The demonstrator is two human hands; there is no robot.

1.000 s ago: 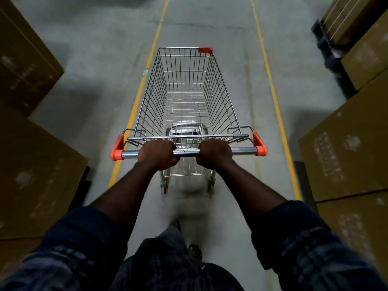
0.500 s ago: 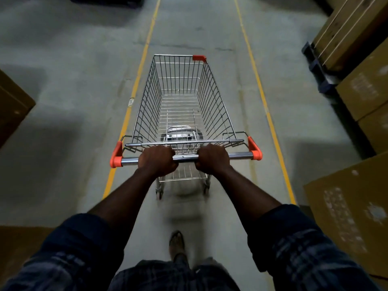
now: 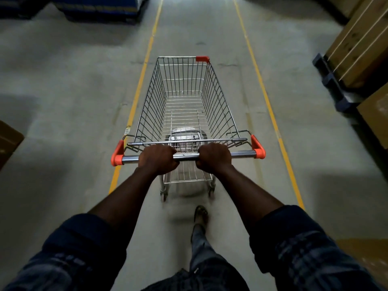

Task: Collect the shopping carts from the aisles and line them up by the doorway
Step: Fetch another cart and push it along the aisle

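Observation:
A wire shopping cart (image 3: 220,97) with orange corner caps stands straight ahead of me on the concrete aisle floor, its basket empty. Its chrome handle bar (image 3: 243,153) runs across the middle of the view. My left hand (image 3: 158,159) grips the bar left of centre. My right hand (image 3: 214,157) grips it right of centre, a short gap between the two. The cart's rear wheels are blurred below the basket. One of my feet shows behind the cart.
Two yellow floor lines (image 3: 270,110) border the lane. Cardboard boxes on dark pallets (image 3: 357,49) stack along the right. A box corner (image 3: 8,139) juts in at the left edge. A dark blue pallet load (image 3: 94,7) sits far left ahead.
The cart and I have rolled forward down the lane. The boxes close on my left have slid behind, and open floor now lies to the left. Both hands keep their grip.

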